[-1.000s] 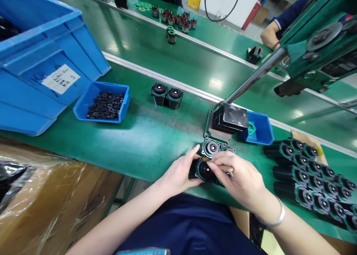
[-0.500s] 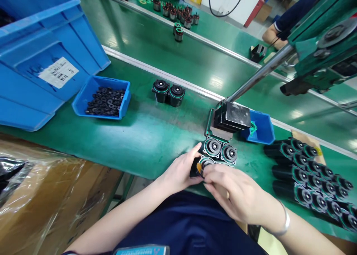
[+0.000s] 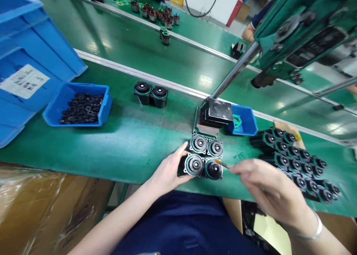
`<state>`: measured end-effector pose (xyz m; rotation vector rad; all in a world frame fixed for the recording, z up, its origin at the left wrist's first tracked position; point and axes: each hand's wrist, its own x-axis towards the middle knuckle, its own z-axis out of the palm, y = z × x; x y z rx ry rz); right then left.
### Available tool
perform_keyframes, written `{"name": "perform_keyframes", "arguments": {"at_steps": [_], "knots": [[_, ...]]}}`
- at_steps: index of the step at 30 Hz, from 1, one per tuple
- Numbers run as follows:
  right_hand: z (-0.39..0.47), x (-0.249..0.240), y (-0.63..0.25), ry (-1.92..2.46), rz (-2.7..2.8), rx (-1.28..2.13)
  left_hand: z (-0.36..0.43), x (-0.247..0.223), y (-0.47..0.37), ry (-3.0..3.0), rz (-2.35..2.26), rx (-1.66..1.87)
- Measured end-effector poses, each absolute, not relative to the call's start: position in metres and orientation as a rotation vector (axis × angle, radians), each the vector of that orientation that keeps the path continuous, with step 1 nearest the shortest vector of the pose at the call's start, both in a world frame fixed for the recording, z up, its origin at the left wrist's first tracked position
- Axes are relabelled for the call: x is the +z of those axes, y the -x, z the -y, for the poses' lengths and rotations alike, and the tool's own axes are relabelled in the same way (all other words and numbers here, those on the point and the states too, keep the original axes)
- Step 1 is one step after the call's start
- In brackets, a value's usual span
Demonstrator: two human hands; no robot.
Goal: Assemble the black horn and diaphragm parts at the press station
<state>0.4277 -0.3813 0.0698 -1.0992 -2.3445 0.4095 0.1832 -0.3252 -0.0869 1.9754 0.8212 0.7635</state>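
Four-cornered in a tight block on the green bench stand several black cylindrical housings (image 3: 194, 165), upright, with green sealing rings round their tops. My left hand (image 3: 169, 169) grips the block from the left, its thumb and fingers against the housings' sides. A thin small brush (image 3: 221, 163) with orange bristles is pinched in my right hand (image 3: 264, 184). Its tip is over the upper edge of the front right housing (image 3: 214, 169); whether it touches is unclear.
Behind the block is a press base with a black block (image 3: 216, 111); its green press head (image 3: 295, 42) overhangs. A blue bin (image 3: 245, 121) holds green rings. More housings (image 3: 295, 162) stand right, two (image 3: 150, 95) behind left. A blue bin (image 3: 78, 106) holds black rings beside a large crate (image 3: 36, 61).
My right hand has moved right with the brush, from the front left housing to the front right one, uncovering both tops. My left hand keeps its grip. The view has shifted.
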Motion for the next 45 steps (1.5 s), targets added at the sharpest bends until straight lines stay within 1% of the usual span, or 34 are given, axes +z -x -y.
{"name": "perform_keyframes", "arguments": {"at_steps": [2,4,7,10,14,17,27,35,39,41,45], "knots": [[0.381,0.063,-0.442,1.223,2.094,0.559,0.327,-0.086,-0.182,-2.078,-0.828,0.800],[0.379,0.052,-0.450,1.247,1.973,0.663,0.329,-0.083,-0.183,-2.217,-0.899,0.888],[0.372,0.037,-0.452,1.219,1.892,0.798,0.333,-0.075,-0.192,-2.413,-1.049,1.112],[0.359,0.033,-0.453,1.203,1.914,0.979,0.337,-0.063,-0.207,-2.553,-1.071,1.272],[0.339,0.042,-0.458,1.176,2.033,1.214,0.340,-0.052,-0.222,-2.659,-1.083,1.201],[0.326,0.049,-0.458,1.106,2.121,1.274,0.341,-0.050,-0.224,-2.684,-1.108,1.114],[0.328,0.043,-0.457,1.175,2.078,1.099,0.338,-0.034,-0.229,-2.648,-0.981,0.815],[0.378,0.030,-0.464,1.420,1.998,0.672,0.337,-0.028,-0.233,-2.588,-1.010,0.751],[0.410,0.025,-0.454,1.429,2.049,0.502,0.338,-0.028,-0.234,-2.602,-0.986,0.780],[0.418,0.024,-0.446,1.393,2.064,0.485,0.339,-0.030,-0.234,-2.615,-0.980,0.778],[0.420,0.022,-0.432,1.271,1.985,0.570,0.339,-0.033,-0.233,-2.614,-0.982,0.736]]}}
